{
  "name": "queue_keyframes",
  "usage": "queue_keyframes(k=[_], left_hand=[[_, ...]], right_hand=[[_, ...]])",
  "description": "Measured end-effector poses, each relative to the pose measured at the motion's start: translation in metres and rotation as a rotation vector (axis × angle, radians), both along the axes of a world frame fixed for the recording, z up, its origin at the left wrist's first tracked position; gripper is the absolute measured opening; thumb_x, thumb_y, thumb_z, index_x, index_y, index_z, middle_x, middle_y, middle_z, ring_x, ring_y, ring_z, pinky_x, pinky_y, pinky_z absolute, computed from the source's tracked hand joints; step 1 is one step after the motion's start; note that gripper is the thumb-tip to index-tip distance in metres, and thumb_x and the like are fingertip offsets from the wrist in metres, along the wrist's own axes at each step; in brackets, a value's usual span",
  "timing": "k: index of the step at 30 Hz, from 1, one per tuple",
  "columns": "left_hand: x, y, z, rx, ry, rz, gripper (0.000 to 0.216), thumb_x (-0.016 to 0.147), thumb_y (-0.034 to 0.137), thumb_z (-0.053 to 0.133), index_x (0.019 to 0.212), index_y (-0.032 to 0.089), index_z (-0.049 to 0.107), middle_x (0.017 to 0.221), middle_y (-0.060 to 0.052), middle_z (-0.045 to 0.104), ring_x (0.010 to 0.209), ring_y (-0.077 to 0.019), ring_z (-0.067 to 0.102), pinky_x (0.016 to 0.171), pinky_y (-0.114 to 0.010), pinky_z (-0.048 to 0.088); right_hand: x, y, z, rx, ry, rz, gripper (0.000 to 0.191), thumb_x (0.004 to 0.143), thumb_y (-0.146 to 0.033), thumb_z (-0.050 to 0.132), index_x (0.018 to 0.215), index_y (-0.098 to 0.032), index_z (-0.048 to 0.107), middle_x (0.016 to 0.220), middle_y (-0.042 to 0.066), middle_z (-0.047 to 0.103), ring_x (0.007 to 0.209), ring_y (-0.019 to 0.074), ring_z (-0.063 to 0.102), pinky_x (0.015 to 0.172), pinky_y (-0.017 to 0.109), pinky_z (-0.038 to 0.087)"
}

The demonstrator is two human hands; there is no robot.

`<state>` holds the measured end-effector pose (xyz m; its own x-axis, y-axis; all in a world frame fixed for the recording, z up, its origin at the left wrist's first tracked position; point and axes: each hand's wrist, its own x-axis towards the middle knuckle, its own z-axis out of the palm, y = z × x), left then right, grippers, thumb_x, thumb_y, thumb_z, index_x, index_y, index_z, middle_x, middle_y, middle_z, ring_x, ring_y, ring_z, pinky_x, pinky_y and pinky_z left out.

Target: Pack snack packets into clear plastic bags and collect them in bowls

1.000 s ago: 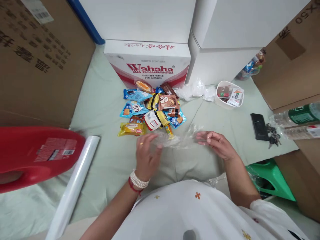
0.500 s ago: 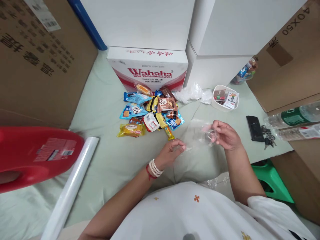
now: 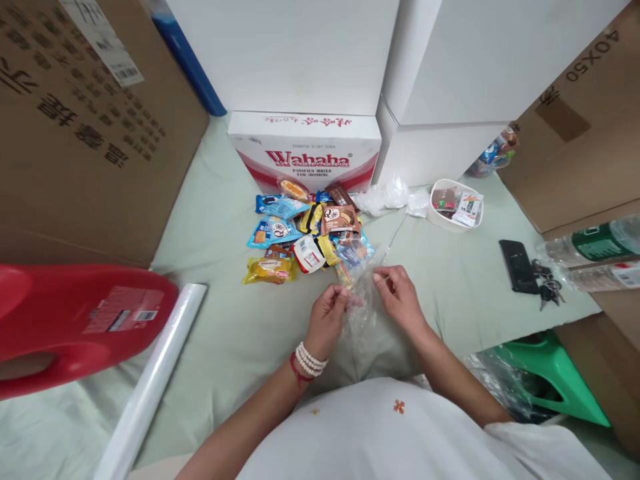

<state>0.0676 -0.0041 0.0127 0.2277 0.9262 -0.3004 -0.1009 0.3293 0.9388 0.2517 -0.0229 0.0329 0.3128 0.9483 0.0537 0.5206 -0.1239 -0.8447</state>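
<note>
**Both hands pinching a clear plastic bag above the snack pile**

From my seat I see the left hand (image 3: 327,313) and the right hand (image 3: 397,297) close together over the pale green cloth (image 3: 220,333). Each grip is closed on the clear plastic bag (image 3: 361,303), thumb and fingertips nipping its upper edge from either side, so the bag hangs between them. Just beyond the bag lies the heap of snack packets (image 3: 307,240), in front of the Wahaha carton (image 3: 305,150). To my right sit a small white tub (image 3: 455,208) with sachets in it, then a black phone (image 3: 519,265) with keys (image 3: 549,290) beside it. A roll of clear film (image 3: 150,380) and a red jug (image 3: 75,320) lie at left.
</note>
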Motion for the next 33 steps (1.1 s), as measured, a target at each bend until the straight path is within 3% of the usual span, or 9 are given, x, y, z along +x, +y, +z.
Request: queue_keyframes(k=[3, 6, 9, 12, 15, 19, 26, 29, 33], left_hand=[[-0.006, 0.001, -0.009, -0.15, -0.065, 0.051, 0.046, 0.079, 0.064, 0.072, 0.081, 0.02, 0.056, 0.076, -0.001, 0.07, 0.074, -0.0171, 0.067, 0.07, -0.029, 0.05], [-0.012, 0.003, -0.015, -0.189, -0.044, 0.045, 0.045, 0.078, 0.062, 0.072, 0.085, 0.02, 0.056, 0.079, -0.002, 0.068, 0.076, -0.0183, 0.067, 0.069, -0.03, 0.051], [-0.022, 0.0, -0.013, 0.025, 0.196, 0.166, 0.047, 0.073, 0.054, 0.077, 0.098, 0.019, 0.06, 0.093, -0.005, 0.066, 0.082, -0.0194, 0.063, 0.07, -0.032, 0.051], [-0.034, -0.008, -0.002, 0.351, 0.523, 0.353, 0.04, 0.074, 0.048, 0.078, 0.098, 0.019, 0.063, 0.097, -0.005, 0.062, 0.084, -0.019, 0.058, 0.072, -0.032, 0.048], [-0.034, -0.014, 0.013, 0.417, 0.472, 0.075, 0.031, 0.094, 0.049, 0.058, 0.09, 0.019, 0.068, 0.081, -0.002, 0.061, 0.075, -0.0172, 0.057, 0.07, -0.03, 0.046], [-0.015, -0.012, 0.018, 0.244, 0.166, -0.181, 0.04, 0.094, 0.056, 0.058, 0.102, 0.019, 0.073, 0.098, -0.007, 0.072, 0.093, -0.0215, 0.066, 0.083, -0.033, 0.051], [-0.017, -0.003, 0.01, -0.238, -0.214, 0.191, 0.05, 0.072, 0.065, 0.079, 0.081, 0.019, 0.062, 0.083, -0.002, 0.067, 0.076, -0.0154, 0.065, 0.062, -0.024, 0.052], [-0.034, -0.004, 0.011, -0.273, -0.157, 0.248, 0.051, 0.072, 0.066, 0.079, 0.081, 0.02, 0.058, 0.063, 0.006, 0.053, 0.049, -0.0081, 0.047, 0.041, -0.018, 0.033], [-0.056, -0.006, 0.006, -0.338, -0.03, 0.205, 0.048, 0.076, 0.065, 0.074, 0.085, 0.021, 0.057, 0.051, 0.01, 0.04, 0.04, -0.0057, 0.027, 0.037, -0.018, 0.02]], right_hand=[[0.0, 0.006, -0.016, -0.041, 0.108, -0.225, 0.053, 0.092, -0.062, 0.055, 0.119, -0.017, 0.065, 0.108, 0.011, 0.068, 0.072, 0.0165, 0.056, 0.071, 0.033, 0.05], [0.002, 0.011, -0.025, -0.223, 0.347, -0.081, 0.055, 0.083, -0.063, 0.065, 0.111, -0.016, 0.068, 0.091, 0.007, 0.072, 0.072, 0.0178, 0.058, 0.069, 0.031, 0.047], [-0.004, 0.011, -0.029, -0.31, 0.509, 0.08, 0.041, 0.077, -0.057, 0.07, 0.088, -0.018, 0.07, 0.077, 0.004, 0.071, 0.074, 0.0181, 0.061, 0.071, 0.03, 0.045], [-0.012, 0.006, -0.024, -0.254, 0.511, 0.047, 0.034, 0.08, -0.053, 0.069, 0.084, -0.019, 0.069, 0.076, 0.002, 0.07, 0.072, 0.0168, 0.06, 0.07, 0.029, 0.045], [-0.021, -0.002, -0.01, -0.229, 0.496, 0.117, 0.032, 0.084, -0.051, 0.068, 0.089, -0.02, 0.07, 0.074, 0.001, 0.068, 0.071, 0.0168, 0.059, 0.068, 0.028, 0.045], [-0.033, -0.014, 0.01, -0.207, 0.495, 0.282, 0.032, 0.089, -0.051, 0.065, 0.094, -0.021, 0.073, 0.076, 0.001, 0.068, 0.072, 0.0168, 0.06, 0.069, 0.028, 0.046], [0.0, -0.024, 0.011, -0.245, 0.606, 0.071, 0.04, 0.08, -0.059, 0.075, 0.089, -0.019, 0.072, 0.069, -0.001, 0.061, 0.055, 0.01, 0.043, 0.052, 0.023, 0.032], [0.029, -0.027, 0.004, -0.337, 0.727, -0.044, 0.047, 0.071, -0.061, 0.082, 0.087, -0.019, 0.07, 0.062, -0.004, 0.055, 0.048, 0.0066, 0.03, 0.046, 0.022, 0.019], [0.059, -0.032, -0.008, -0.437, 0.778, -0.13, 0.052, 0.064, -0.063, 0.087, 0.085, -0.019, 0.067, 0.058, -0.006, 0.05, 0.046, 0.0056, 0.025, 0.044, 0.023, 0.014]])
